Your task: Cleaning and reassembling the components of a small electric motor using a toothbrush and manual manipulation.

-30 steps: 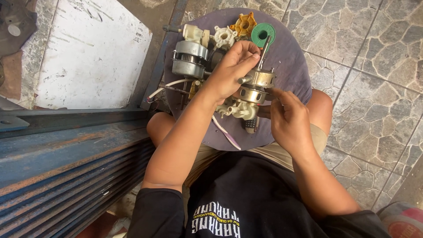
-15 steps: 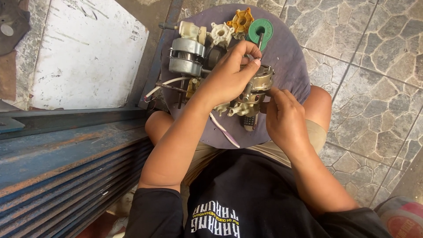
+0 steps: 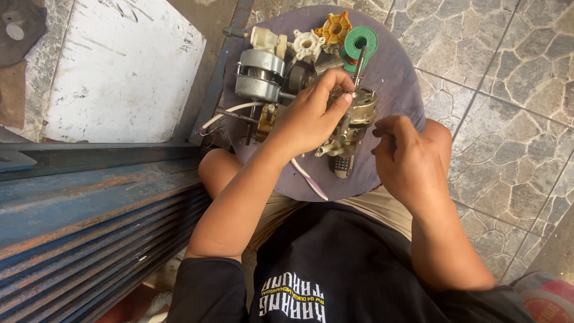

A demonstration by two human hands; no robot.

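Observation:
My left hand (image 3: 311, 116) grips a small metal motor (image 3: 354, 116) with a shaft sticking up, held over a round grey board (image 3: 394, 72) on my lap. My right hand (image 3: 406, 158) hovers just right of the motor, fingers pinched together; whether they hold a small part is hidden. On the board lie a second silver motor (image 3: 258, 75), a white plastic knob (image 3: 308, 45), an orange knob (image 3: 335, 27) and a green spool (image 3: 362, 42).
A rusty blue metal shutter (image 3: 89, 227) runs along my left side. A white board (image 3: 113, 66) lies on the floor beyond it. Stone paving (image 3: 508, 78) spreads to the right. White wires (image 3: 230, 113) trail off the board's left edge.
My right hand has drawn back from the motor toward me. My left hand has shifted its grip on the motor, which is lower on the board.

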